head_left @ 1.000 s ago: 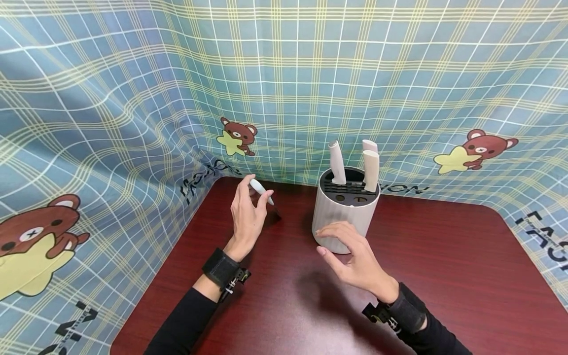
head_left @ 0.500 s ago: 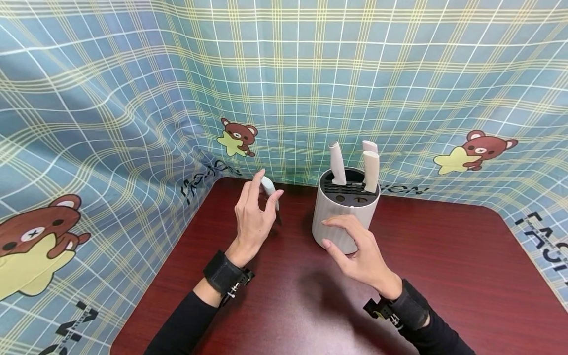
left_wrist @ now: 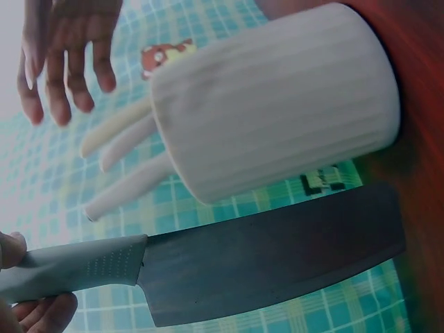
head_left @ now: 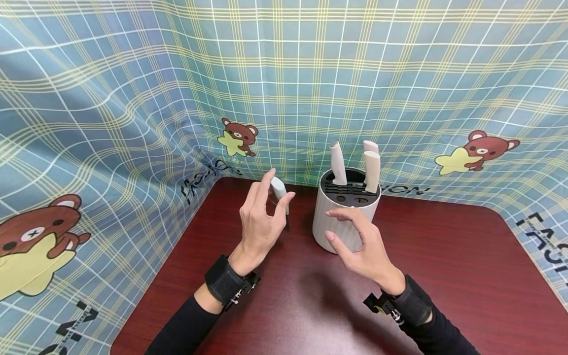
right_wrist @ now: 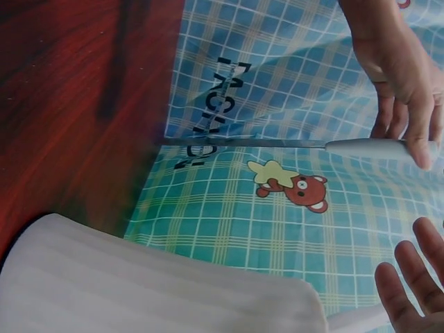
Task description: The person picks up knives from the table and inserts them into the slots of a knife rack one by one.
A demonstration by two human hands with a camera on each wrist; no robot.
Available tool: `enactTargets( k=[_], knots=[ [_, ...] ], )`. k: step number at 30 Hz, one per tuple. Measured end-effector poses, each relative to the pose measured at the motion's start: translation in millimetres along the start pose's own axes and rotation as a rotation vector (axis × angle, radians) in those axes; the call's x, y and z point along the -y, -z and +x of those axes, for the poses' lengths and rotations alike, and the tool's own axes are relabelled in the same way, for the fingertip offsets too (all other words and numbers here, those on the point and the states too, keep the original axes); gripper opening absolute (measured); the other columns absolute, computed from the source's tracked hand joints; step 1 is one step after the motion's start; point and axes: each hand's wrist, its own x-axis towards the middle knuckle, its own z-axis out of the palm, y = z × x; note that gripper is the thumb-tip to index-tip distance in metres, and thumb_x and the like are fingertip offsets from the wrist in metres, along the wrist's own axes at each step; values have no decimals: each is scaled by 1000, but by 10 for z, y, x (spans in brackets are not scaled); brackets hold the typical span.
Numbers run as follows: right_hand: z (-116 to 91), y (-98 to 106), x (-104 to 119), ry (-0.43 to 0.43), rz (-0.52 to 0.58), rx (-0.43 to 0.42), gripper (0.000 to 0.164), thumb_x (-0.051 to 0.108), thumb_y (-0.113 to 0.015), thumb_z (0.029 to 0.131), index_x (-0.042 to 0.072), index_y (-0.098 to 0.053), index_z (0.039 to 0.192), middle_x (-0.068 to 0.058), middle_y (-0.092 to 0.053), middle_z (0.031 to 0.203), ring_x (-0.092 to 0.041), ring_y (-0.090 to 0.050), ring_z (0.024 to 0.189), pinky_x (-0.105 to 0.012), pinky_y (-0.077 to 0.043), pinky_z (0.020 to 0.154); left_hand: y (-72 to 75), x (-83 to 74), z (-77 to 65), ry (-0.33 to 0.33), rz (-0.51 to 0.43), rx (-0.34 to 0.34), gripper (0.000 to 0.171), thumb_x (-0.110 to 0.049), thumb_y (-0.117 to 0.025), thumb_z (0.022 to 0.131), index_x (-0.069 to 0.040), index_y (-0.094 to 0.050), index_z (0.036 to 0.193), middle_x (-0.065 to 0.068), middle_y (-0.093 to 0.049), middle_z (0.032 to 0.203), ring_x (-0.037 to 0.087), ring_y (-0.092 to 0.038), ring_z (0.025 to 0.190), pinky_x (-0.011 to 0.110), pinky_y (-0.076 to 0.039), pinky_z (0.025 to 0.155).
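My left hand (head_left: 262,222) pinches the pale grey handle of a cleaver (left_wrist: 277,257) between thumb and fingers. Its broad dark blade points down toward the tabletop, as the right wrist view shows edge-on. To the right stands a white ribbed knife block (head_left: 324,229), apart from the cleaver. Several slots and two round holes mark its black top, and three pale-handled knives, one of them a knife (head_left: 338,165) at the left, stand in it. My right hand (head_left: 366,251) hovers in front of the block with fingers bent loosely and nothing between them.
A dark red wooden table (head_left: 443,246) carries the block near its back edge. Blue checked cloth (head_left: 293,88) with bear prints hangs behind and on the left side. Each wrist wears a black strap (head_left: 224,281) with a small camera.
My left hand has moved to the right with the cleaver, nearer the block, and the cleaver has become more upright. The right hand has shifted slightly right. The block has stayed put.
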Motion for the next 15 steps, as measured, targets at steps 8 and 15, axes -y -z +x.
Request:
enactTargets(
  k=[8,15],
  knots=[
    [85,-26,63,36,30,-15,42,3,-74,83,2,-66,124,-11,-70,117,-16,-63,108,-21,-46,100,35,-194,34,-43,-33,7,57,-22,-81,88,-2,-60,137,11,-63,90,18,-63,78,29,-54,66],
    [166,-99,103,91,50,-25,38,10,-74,88,-1,-65,123,-15,-70,114,-14,-63,107,-23,-48,98,47,-336,32,-95,-51,-6,57,-21,-82,87,1,-61,135,11,-63,89,20,-61,76,25,-51,62]
  ],
)
